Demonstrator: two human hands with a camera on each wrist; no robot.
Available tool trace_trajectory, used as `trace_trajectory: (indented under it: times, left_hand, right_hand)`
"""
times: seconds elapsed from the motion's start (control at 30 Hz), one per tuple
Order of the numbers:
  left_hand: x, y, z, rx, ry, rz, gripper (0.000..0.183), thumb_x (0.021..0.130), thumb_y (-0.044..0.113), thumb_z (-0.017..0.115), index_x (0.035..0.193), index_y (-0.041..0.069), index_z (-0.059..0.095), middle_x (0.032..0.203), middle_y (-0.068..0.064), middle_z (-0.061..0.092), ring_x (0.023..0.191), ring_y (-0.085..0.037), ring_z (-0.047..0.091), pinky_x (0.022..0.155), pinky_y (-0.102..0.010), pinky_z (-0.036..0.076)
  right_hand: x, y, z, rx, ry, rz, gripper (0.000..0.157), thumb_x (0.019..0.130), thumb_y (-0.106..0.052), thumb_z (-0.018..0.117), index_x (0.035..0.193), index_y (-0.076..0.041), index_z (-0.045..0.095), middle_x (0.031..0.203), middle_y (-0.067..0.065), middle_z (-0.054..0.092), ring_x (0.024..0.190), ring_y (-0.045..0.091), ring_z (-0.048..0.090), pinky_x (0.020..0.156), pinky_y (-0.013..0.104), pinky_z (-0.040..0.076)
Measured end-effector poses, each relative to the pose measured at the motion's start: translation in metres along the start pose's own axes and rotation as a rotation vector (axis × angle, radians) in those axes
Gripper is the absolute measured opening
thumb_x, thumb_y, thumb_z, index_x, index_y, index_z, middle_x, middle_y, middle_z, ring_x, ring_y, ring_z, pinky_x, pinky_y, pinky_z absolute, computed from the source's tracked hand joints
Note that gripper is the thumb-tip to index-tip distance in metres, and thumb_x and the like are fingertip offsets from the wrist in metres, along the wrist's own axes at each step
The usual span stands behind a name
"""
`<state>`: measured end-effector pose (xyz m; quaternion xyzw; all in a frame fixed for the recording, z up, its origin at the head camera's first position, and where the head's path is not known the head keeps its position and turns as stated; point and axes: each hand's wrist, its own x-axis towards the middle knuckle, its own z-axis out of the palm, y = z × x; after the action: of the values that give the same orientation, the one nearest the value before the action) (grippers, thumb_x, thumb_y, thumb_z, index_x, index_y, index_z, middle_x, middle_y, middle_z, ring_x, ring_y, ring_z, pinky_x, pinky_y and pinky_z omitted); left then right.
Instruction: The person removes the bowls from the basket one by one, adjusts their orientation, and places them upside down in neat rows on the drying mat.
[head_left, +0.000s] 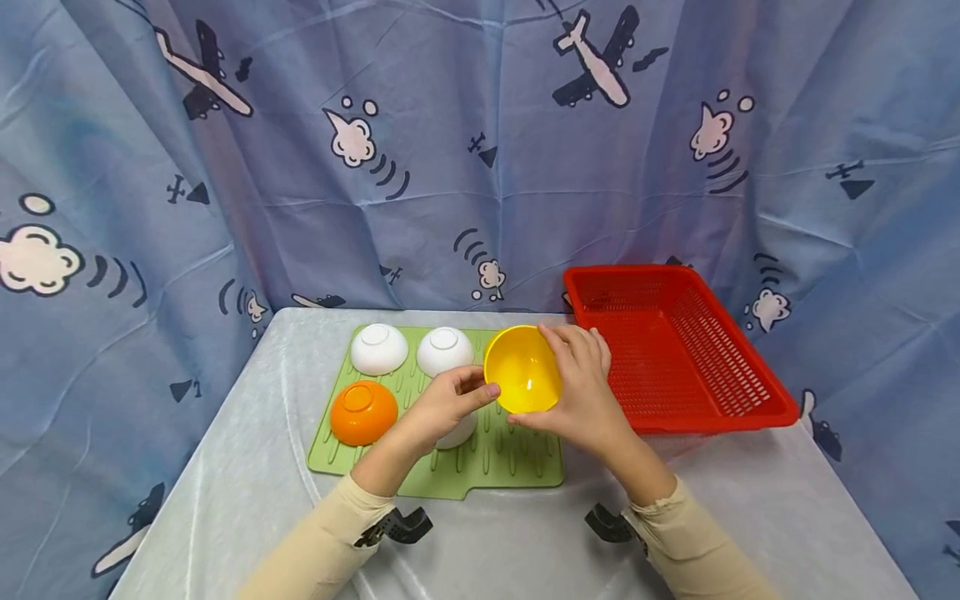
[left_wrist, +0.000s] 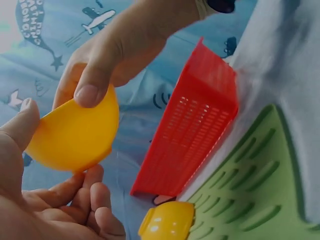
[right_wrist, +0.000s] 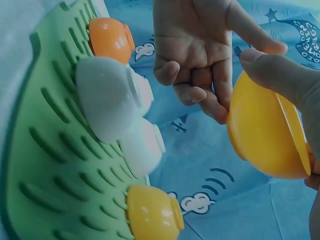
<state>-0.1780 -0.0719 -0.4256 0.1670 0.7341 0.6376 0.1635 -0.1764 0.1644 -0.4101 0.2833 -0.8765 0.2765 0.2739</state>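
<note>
A yellow bowl (head_left: 522, 369) is held up above the green drying mat (head_left: 517, 467), its inside facing the head camera. My right hand (head_left: 585, 392) grips it by the rim and side, with the thumb low and the fingers along the top. On the other side my left hand (head_left: 442, 404) has its thumb at the rim and curled fingertips against the outside near the base, plain in the left wrist view. Upside down on the mat are an orange bowl (head_left: 363, 413), white bowls (head_left: 378, 350) and a second yellow bowl (right_wrist: 154, 214). One white bowl (head_left: 457, 432) is partly covered by my left hand.
To the right of the mat stands a red perforated basket (head_left: 663, 350), with no bowl visible in it. A pale cloth covers the table (head_left: 225, 467). Behind hangs a blue curtain (head_left: 435, 192) with airplane prints.
</note>
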Motion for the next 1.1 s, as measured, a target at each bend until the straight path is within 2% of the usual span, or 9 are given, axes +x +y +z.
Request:
trace_trajectory:
  times: [0.17,0.3,0.4,0.57,0.73,0.83,1.0,1.1]
  left_hand:
    - [-0.009,-0.008,0.003,-0.102,0.023,0.005,0.058,0.098,0.041,0.068,0.140,0.002,0.058,0.129,-0.014,0.066,0.116,-0.020,0.062,0.108,-0.044,0.047]
    - [-0.014,-0.010,0.005,-0.155,0.055,0.013,0.059,0.097,0.037,0.072,0.142,0.002,0.056,0.130,-0.015,0.065,0.115,-0.019,0.062,0.104,-0.038,0.050]
    - [-0.017,-0.009,0.007,-0.155,0.096,0.018,0.061,0.094,0.035,0.075,0.142,0.002,0.057,0.127,-0.015,0.066,0.113,-0.018,0.061,0.098,-0.032,0.051]
    - [-0.020,-0.008,0.008,-0.120,0.165,0.042,0.060,0.090,0.033,0.081,0.138,0.003,0.060,0.117,-0.012,0.065,0.105,-0.019,0.058,0.087,-0.029,0.050]
    - [-0.020,-0.007,0.005,-0.002,0.212,0.099,0.056,0.087,0.031,0.084,0.135,0.011,0.064,0.115,-0.007,0.063,0.105,-0.025,0.053,0.080,-0.028,0.044]
    - [-0.019,-0.006,0.001,0.110,0.263,0.147,0.057,0.082,0.027,0.088,0.133,0.017,0.064,0.118,-0.003,0.063,0.109,-0.030,0.052,0.080,-0.034,0.041]
    - [-0.020,-0.005,-0.003,0.321,0.328,0.262,0.069,0.072,0.025,0.095,0.134,0.023,0.062,0.128,0.004,0.060,0.113,-0.023,0.051,0.092,-0.048,0.044]
    - [-0.018,-0.006,-0.004,0.421,0.329,0.347,0.074,0.069,0.025,0.096,0.134,0.021,0.062,0.132,0.003,0.059,0.118,-0.019,0.049,0.100,-0.052,0.045]
  right_hand:
    - [-0.006,-0.006,0.008,-0.015,0.047,-0.035,0.124,0.048,-0.051,0.099,0.147,0.000,0.047,0.138,0.021,0.049,0.133,0.040,0.038,0.116,0.066,0.015]
    - [-0.010,-0.012,0.010,-0.016,0.053,-0.013,0.127,0.047,-0.052,0.100,0.149,0.000,0.045,0.139,0.021,0.048,0.134,0.040,0.037,0.115,0.066,0.016]
    - [-0.014,-0.016,0.011,-0.019,0.041,0.013,0.131,0.046,-0.054,0.101,0.151,-0.001,0.042,0.142,0.021,0.046,0.136,0.040,0.036,0.116,0.065,0.016]
    - [-0.019,-0.023,0.008,0.015,-0.009,0.082,0.131,0.050,-0.051,0.101,0.153,-0.001,0.038,0.147,0.022,0.044,0.139,0.041,0.033,0.116,0.065,0.016]
    - [-0.022,-0.026,-0.004,0.159,-0.075,0.204,0.114,0.064,-0.039,0.098,0.156,-0.006,0.038,0.151,0.017,0.042,0.142,0.038,0.031,0.114,0.066,0.023]
    - [-0.021,-0.023,-0.012,0.243,-0.109,0.284,0.101,0.075,-0.033,0.092,0.157,-0.010,0.038,0.154,0.013,0.042,0.144,0.035,0.032,0.112,0.068,0.030]
    - [-0.020,-0.014,-0.021,0.365,-0.181,0.383,0.079,0.088,-0.028,0.081,0.154,-0.009,0.042,0.153,0.011,0.048,0.144,0.033,0.039,0.113,0.066,0.032]
    - [-0.020,-0.010,-0.022,0.404,-0.228,0.406,0.072,0.092,-0.029,0.076,0.152,-0.006,0.045,0.151,0.016,0.050,0.143,0.037,0.042,0.115,0.064,0.031]
